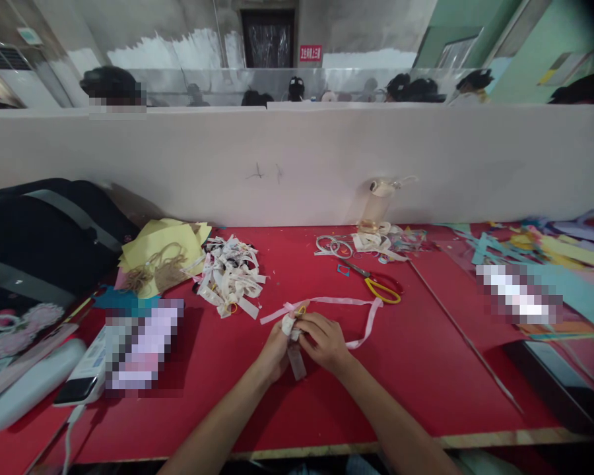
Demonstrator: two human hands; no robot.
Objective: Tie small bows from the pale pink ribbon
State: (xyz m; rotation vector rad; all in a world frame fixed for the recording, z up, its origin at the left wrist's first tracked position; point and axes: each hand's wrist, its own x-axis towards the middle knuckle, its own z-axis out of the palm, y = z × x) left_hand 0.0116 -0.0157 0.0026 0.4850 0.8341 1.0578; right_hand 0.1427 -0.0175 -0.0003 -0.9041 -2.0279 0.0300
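Low over the middle of the red table, my left hand [275,349] is closed on a small bunched white ribbon piece [288,324], its pale tail [297,364] hanging down between my hands. My right hand [324,338] pinches at the same piece from the right, fingers bent against it. A bit of yellow loop shows at its top. Pink ribbon [344,301] runs from beside the piece in a loose bend to the right and back under my right hand. Beyond lie scissors [382,290] with yellow handles, and a heap of similar white ribbon pieces [232,277].
Yellow sheets [165,247] with twine and a dark bag [44,244] lie left, near phones and a white case [34,386]. A bottle [376,204] stands against the white partition [202,158]. Coloured strips [564,264] and a dark box [549,376] are right. People sit beyond.
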